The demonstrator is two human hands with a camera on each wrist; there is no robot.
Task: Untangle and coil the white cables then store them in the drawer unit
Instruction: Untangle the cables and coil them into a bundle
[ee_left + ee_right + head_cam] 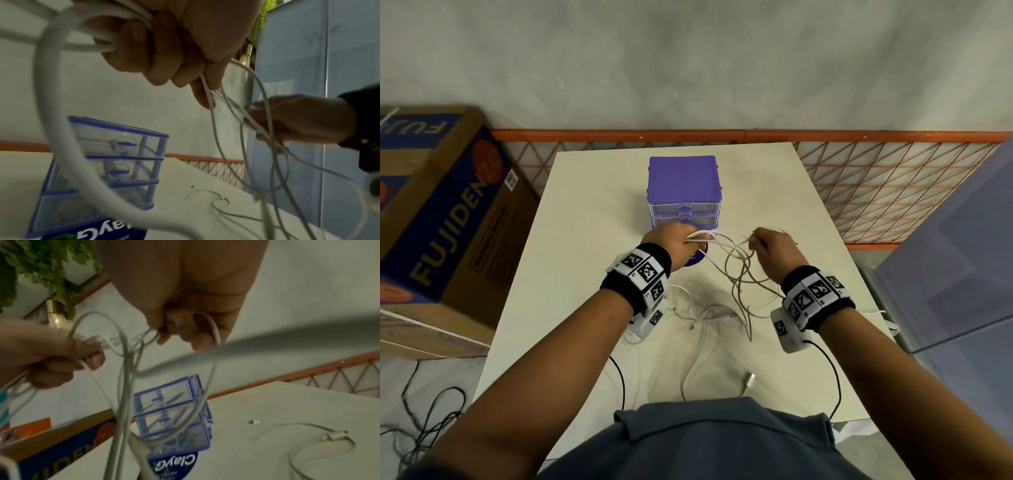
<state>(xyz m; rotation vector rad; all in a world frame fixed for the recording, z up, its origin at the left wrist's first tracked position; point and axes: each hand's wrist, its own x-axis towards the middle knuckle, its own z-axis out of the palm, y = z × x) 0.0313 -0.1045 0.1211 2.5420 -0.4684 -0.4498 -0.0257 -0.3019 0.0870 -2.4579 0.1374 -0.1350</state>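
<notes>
A tangle of white cables [739, 270] hangs between both raised hands above the white table [592, 192]. My left hand [671, 245] grips a bundle of thick white loops [115, 40], with thinner strands running out past its fingers. My right hand [770, 246] pinches thin strands [213, 331] of the same tangle. More white cable [702, 342] lies loose on the table near me, with a plug end [750, 379]. The purple drawer unit [685, 186] with clear drawers stands behind the hands, all drawers pushed in.
A round blue-labelled tub [697, 258] sits under the left hand, in front of the drawers. A cardboard box [448, 219] stands left of the table, an orange wire fence [876, 185] behind it, a blue cabinet [962, 274] to the right.
</notes>
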